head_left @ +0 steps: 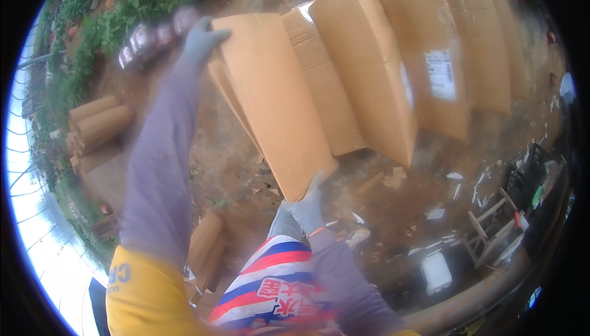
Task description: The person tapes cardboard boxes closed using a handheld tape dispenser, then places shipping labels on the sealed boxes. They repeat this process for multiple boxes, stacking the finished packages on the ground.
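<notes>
A long brown sheet of folded cardboard (273, 90) slants between my two gloved hands. At its far left corner my left hand (207, 36) grips the edge, thumb on top. My right hand (306, 209) holds the near end, with its thumb against the face and the other fingers partly hidden. Under its left edge another cardboard layer shows. To the right, a row of standing, zigzag-folded cardboard panels (362, 59) runs away from the sheet; whether they are joined to it I cannot tell. One panel carries a white label (440, 75).
Rolled or folded cardboard bundles (101, 124) lie at the left, another bundle (206, 247) near my legs. Green plants (141, 4) and shiny dark bundles (153, 36) stand far left. At right are a small wooden stool (491, 225), a white plastic container (436, 272) and scattered scraps.
</notes>
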Demonstrator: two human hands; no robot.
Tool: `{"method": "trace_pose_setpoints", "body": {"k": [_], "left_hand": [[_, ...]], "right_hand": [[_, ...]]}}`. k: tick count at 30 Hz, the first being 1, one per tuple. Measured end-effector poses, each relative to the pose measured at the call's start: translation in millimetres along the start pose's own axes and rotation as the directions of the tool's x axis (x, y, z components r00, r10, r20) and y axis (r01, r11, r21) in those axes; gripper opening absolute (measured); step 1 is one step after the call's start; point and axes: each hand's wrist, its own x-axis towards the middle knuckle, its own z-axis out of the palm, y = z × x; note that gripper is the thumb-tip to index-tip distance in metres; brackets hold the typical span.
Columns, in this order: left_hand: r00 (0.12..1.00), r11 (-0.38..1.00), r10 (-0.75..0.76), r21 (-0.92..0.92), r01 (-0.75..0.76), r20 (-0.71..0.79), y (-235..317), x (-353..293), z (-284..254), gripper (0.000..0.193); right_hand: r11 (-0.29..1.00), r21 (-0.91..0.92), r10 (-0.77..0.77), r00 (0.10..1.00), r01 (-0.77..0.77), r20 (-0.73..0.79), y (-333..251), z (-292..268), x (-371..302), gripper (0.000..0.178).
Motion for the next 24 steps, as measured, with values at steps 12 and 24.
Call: {"method": "trace_pose_setpoints", "body": {"k": [12,24], "left_hand": [[0.995,0.978,-0.080,-0.189,0.090,0.057,-71.5,-71.7,18.7,0.117],[0.767,0.705,-0.596,-0.303,0.642,0.237,-69.1,-237.9,104.1,0.133]], "right_hand": [[0.877,0.298,0.298,0.914,-0.377,0.277,5.6,1.4,35.1,0.118],[0.963,0.064,0.233,0.931,-0.260,0.283,-1.0,-20.5,-1.4,0.111]]}}
